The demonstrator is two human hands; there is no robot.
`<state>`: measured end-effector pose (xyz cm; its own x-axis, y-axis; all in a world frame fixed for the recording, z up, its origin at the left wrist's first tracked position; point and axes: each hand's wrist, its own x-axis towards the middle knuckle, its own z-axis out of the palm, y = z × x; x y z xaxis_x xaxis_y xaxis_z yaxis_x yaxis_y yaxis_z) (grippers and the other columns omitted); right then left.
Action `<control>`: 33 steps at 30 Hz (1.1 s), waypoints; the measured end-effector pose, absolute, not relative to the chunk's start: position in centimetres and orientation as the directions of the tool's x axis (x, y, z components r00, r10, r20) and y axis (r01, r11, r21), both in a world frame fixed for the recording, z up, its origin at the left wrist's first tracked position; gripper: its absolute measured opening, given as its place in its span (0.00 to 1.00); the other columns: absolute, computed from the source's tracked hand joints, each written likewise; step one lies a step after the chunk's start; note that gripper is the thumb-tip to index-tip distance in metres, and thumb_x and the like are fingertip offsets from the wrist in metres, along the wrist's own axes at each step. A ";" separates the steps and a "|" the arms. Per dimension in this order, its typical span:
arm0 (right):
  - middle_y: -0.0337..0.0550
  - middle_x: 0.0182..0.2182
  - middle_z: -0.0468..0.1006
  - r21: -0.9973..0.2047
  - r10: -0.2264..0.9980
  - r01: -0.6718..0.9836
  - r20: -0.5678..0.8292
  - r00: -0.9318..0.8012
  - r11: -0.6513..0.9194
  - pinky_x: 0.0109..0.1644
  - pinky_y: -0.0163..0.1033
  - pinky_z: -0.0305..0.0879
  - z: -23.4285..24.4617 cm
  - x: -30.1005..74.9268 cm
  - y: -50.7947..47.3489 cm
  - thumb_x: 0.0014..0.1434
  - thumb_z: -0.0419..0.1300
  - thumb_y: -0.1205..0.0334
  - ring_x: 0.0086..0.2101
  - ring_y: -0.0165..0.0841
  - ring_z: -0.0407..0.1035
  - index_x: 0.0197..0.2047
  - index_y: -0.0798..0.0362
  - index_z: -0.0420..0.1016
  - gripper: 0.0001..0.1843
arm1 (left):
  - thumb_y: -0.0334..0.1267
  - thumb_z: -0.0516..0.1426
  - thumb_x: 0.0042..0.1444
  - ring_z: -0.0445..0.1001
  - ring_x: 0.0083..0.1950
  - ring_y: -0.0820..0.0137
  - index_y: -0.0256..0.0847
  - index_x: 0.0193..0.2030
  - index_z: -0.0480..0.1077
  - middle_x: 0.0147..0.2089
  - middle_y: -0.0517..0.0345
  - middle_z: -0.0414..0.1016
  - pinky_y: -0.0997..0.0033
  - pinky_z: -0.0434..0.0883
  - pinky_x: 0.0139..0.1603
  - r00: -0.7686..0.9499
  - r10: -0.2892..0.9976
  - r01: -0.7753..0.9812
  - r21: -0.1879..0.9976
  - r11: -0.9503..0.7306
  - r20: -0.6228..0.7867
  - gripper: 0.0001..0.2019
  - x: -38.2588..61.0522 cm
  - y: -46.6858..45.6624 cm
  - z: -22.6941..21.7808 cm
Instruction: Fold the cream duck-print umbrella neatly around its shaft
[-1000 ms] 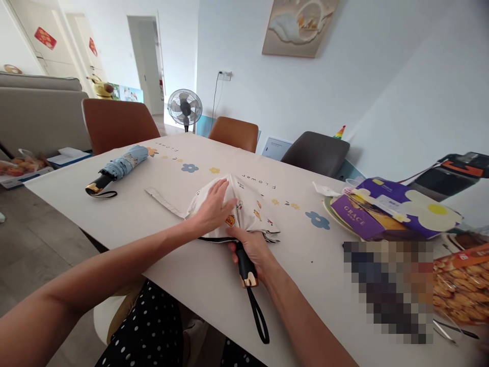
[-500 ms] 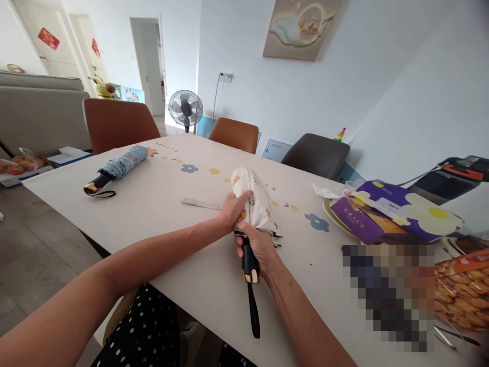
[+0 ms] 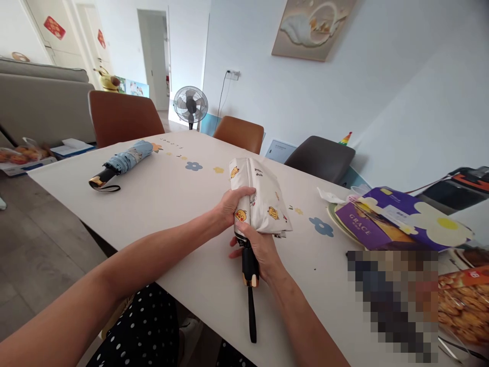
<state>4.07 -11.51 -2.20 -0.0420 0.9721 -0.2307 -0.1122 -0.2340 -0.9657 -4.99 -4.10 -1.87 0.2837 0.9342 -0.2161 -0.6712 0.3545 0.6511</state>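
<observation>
A folded white umbrella (image 3: 263, 199) printed with yellow cartoon ducks is between my hands, above the near part of the table. My left hand (image 3: 235, 204) grips the left side of its canopy, thumb across the fabric. Lower down, my right hand (image 3: 257, 247) is closed around the base of the canopy, just above the black handle (image 3: 250, 265) with its gold end. From that end a black wrist strap (image 3: 251, 316) hangs down. Off to the left lies a blue folded umbrella (image 3: 130, 158), its black and gold handle toward me.
The white table (image 3: 183, 204) has printed flowers. At right sit a purple box (image 3: 382, 214), a bag of cookies (image 3: 464, 300) and a blurred-out patch. Chairs (image 3: 126, 120) stand along the far side, with a fan (image 3: 191, 104) behind them.
The white umbrella's canopy has turned and its loose fabric spreads wider to the right, showing more ducks. Both hands remain on it. The view has shifted slightly.
</observation>
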 end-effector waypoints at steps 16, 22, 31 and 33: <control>0.35 0.21 0.66 -0.791 0.843 -0.293 -0.487 -0.229 -0.537 0.11 0.28 0.58 -3.7 4.2 -11.1 0.49 0.62 0.61 0.14 0.20 0.56 0.28 0.57 0.66 0.10 | 0.41 0.61 0.42 0.70 0.51 0.56 0.34 0.49 0.63 0.51 0.40 0.70 0.59 0.68 0.50 -0.123 0.970 -0.249 0.952 0.175 -0.211 0.27 -7.3 -0.6 -4.6; 0.36 0.22 0.65 -0.769 0.821 -0.295 -0.502 -0.271 -0.567 0.16 0.30 0.66 -3.9 4.1 -11.1 0.51 0.62 0.62 0.16 0.21 0.57 0.29 0.58 0.67 0.09 | 0.32 0.53 0.48 0.55 0.64 0.61 0.42 0.55 0.59 0.62 0.49 0.59 0.60 0.55 0.61 -0.326 0.919 0.288 0.949 -0.125 0.220 0.25 -8.6 0.2 -5.1; 0.37 0.22 0.66 -0.767 0.819 -0.299 -0.490 -0.297 -0.567 0.17 0.34 0.68 -3.9 4.2 -10.9 0.51 0.61 0.63 0.16 0.22 0.58 0.31 0.58 0.67 0.08 | 0.31 0.54 0.45 0.69 0.50 0.58 0.44 0.38 0.73 0.45 0.54 0.74 0.62 0.62 0.54 0.431 0.854 0.497 0.712 -0.496 0.294 0.13 -2.6 -0.1 -1.5; 0.37 0.22 0.66 -0.765 0.819 -0.305 -0.486 -0.305 -0.567 0.17 0.34 0.68 -3.9 4.2 -10.9 0.51 0.61 0.62 0.16 0.23 0.58 0.30 0.58 0.67 0.09 | 0.28 0.55 0.40 0.71 0.47 0.59 0.45 0.34 0.74 0.41 0.55 0.76 0.62 0.63 0.53 0.554 0.803 0.475 0.709 -0.521 0.219 0.13 -1.1 0.5 -1.5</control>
<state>4.23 -10.87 -3.93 -0.3049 0.8193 -0.4855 -0.3045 -0.5669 -0.7654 -1.12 0.49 -1.46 0.5542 0.8030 0.2193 0.4752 -0.5215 0.7087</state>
